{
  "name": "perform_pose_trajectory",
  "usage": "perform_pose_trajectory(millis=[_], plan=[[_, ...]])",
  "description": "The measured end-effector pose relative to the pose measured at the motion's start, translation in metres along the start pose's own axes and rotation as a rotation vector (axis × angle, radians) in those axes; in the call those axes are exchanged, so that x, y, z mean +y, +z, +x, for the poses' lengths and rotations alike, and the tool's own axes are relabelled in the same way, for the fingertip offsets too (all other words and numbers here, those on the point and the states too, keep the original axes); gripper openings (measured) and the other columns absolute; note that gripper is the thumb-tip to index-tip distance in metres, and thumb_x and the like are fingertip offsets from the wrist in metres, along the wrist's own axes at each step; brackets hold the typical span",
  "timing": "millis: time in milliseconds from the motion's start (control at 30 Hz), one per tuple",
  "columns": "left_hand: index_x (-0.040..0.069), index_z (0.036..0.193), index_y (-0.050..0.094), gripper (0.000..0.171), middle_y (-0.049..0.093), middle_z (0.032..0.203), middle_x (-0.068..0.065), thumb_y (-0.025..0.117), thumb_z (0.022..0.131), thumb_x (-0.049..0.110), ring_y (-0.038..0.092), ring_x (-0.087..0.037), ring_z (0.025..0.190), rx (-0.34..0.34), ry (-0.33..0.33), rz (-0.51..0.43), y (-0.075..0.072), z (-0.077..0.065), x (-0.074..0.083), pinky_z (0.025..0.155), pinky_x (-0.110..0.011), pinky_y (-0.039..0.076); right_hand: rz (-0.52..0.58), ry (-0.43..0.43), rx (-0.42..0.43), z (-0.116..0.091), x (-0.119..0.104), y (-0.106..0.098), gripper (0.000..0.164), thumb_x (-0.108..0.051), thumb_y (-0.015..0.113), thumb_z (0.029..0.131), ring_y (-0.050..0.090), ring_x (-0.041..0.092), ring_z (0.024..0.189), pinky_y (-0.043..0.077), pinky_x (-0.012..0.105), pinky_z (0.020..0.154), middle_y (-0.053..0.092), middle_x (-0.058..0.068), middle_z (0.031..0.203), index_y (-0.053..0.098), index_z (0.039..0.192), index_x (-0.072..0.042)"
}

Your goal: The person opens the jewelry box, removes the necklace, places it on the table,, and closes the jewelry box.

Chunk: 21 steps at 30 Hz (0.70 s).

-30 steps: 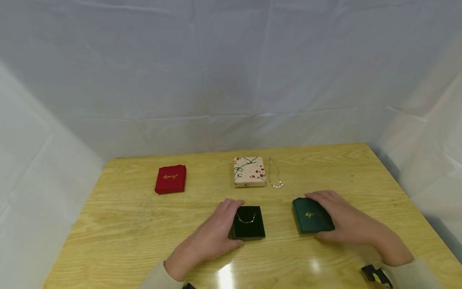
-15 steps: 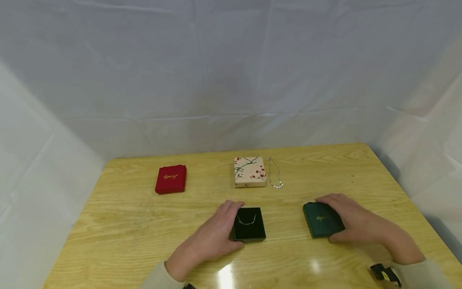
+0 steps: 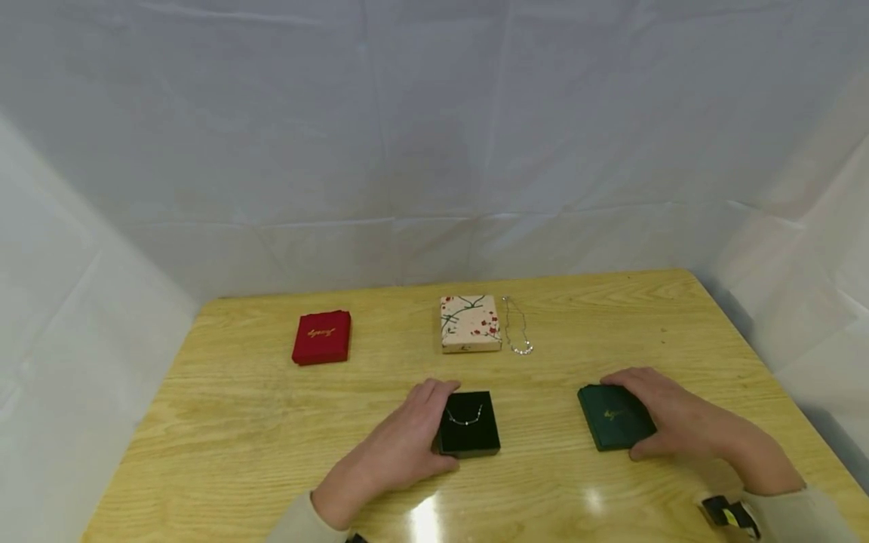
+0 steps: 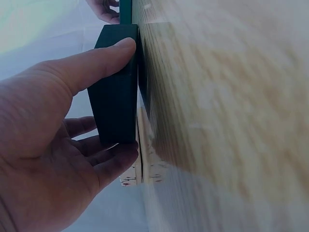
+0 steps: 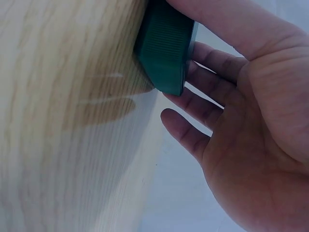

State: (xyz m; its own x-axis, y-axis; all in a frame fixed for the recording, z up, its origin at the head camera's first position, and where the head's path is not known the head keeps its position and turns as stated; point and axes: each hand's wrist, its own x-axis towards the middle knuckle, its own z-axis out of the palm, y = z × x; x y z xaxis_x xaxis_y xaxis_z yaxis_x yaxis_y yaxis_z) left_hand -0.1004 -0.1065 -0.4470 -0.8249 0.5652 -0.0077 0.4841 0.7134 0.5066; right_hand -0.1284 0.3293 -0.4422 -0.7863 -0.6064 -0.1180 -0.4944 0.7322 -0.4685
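Note:
My left hand grips the left side of a dark green jewelry box base, thumb on the near side and fingers on the far side. A thin silver necklace lies across the black insert in that base. Over to the right, my right hand holds the green box lid by its near and far edges, gold lettering facing up. In the left wrist view the box base sits between thumb and fingers. The right wrist view shows the ribbed side of the lid at the table surface.
A red jewelry box with gold lettering stands at the back left of the wooden table. Behind the green base is a floral-patterned box. Beside it lies a second silver necklace. White sheeting surrounds the table.
My right hand has moved right and slightly nearer with the green lid, away from the base. The left hand and base have hardly shifted.

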Motion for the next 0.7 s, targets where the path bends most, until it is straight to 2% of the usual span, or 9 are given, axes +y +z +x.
perform_pose_trajectory(millis=[400, 700], plan=[[0.005, 0.161, 0.034, 0.109, 0.052, 0.141, -0.007, 0.098, 0.077, 0.033, 0.05, -0.021, 0.131, -0.024, -0.019, 0.0, 0.0, 0.0009, -0.0006, 0.115, -0.04, 0.044, 0.034, 0.004, -0.015, -0.0008, 0.0054, 0.0001, 0.101, -0.059, 0.091, 0.076, 0.047, 0.043, 0.135, 0.048, 0.057, 0.098, 0.049, 0.014, 0.151, 0.047, 0.153, -0.011], [0.002, 0.163, 0.031, 0.115, 0.05, 0.145, -0.01, 0.098, 0.076, 0.034, 0.049, -0.025, 0.136, -0.045, -0.038, -0.024, -0.0019, -0.0003, -0.0006, 0.117, -0.042, 0.042, 0.028, 0.005, 0.033, 0.0003, 0.0003, 0.0003, 0.109, -0.063, 0.093, 0.071, 0.045, 0.047, 0.134, 0.046, 0.066, 0.097, 0.046, 0.019, 0.152, 0.047, 0.154, -0.008]])
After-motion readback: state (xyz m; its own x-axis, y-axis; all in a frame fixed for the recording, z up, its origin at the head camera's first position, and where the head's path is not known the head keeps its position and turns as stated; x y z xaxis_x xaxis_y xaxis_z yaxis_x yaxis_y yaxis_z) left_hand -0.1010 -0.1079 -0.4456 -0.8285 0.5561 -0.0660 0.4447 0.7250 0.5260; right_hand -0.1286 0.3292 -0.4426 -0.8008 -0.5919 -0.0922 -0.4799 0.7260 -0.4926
